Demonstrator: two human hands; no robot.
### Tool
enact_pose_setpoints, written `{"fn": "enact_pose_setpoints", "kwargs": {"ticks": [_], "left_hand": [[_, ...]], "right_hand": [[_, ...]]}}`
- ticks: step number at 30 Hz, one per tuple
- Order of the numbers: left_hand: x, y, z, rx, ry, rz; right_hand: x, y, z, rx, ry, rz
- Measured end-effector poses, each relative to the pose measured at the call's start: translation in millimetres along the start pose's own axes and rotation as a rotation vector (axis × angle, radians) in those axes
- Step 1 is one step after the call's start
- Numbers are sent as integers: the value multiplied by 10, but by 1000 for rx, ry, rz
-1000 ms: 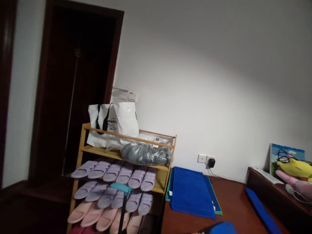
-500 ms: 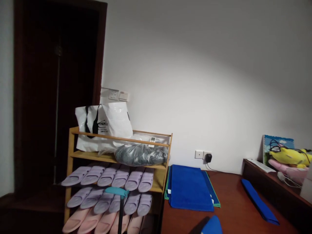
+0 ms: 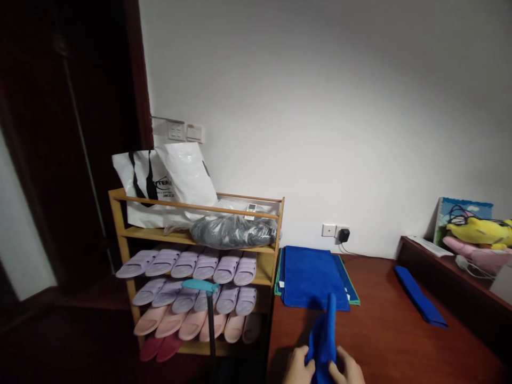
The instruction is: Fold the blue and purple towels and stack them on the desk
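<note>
Near the bottom edge of the view, my left hand (image 3: 299, 367) and my right hand (image 3: 347, 367) grip a blue cloth (image 3: 322, 341) between them, one on each side. The cloth is bunched and folded, its upper end standing up over the brown table (image 3: 384, 309). Beyond it, a flat blue cloth (image 3: 314, 274) lies on top of green-edged cloth (image 3: 351, 288) by the wall. A narrow folded blue strip of cloth (image 3: 420, 296) rests on the table at the right.
Left of the table stands a wooden rack (image 3: 278, 229) with slippers (image 3: 186, 264), a white bag (image 3: 186, 176) and a plastic-wrapped bundle (image 3: 234, 230). A teal-topped black pole (image 3: 210, 320) stands before it. A raised shelf (image 3: 448, 272) at right holds a yellow plush toy (image 3: 476, 231).
Both my hands have come into view, holding the blue cloth, of which only a tip showed before. The camera has tilted down, so the rack and table appear higher.
</note>
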State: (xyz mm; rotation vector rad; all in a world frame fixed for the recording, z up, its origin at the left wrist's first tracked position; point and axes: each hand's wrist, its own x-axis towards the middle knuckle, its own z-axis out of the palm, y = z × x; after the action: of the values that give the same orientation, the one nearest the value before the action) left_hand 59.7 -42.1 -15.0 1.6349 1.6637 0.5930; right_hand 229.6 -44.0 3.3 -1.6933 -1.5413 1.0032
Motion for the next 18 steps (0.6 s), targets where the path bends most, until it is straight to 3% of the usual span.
{"fn": "enact_pose_setpoints", "kwargs": {"ticks": [5,9,13,16,18], "left_hand": [[-50,-216,-183,185,67,45],[2,-337,-194,436,190,243],[174,-371,32,506,163,377],[223,-374,177,542,52,349],[199,-368,202,547,18,347]], "right_hand": [[107,320,-22,-568,211,3],[125,418,169,-820,346,-288],[166,303,597,-710,213,-467],[158,191,778,-641,161,-389],[118,112,737,-624,78,-345]]}}
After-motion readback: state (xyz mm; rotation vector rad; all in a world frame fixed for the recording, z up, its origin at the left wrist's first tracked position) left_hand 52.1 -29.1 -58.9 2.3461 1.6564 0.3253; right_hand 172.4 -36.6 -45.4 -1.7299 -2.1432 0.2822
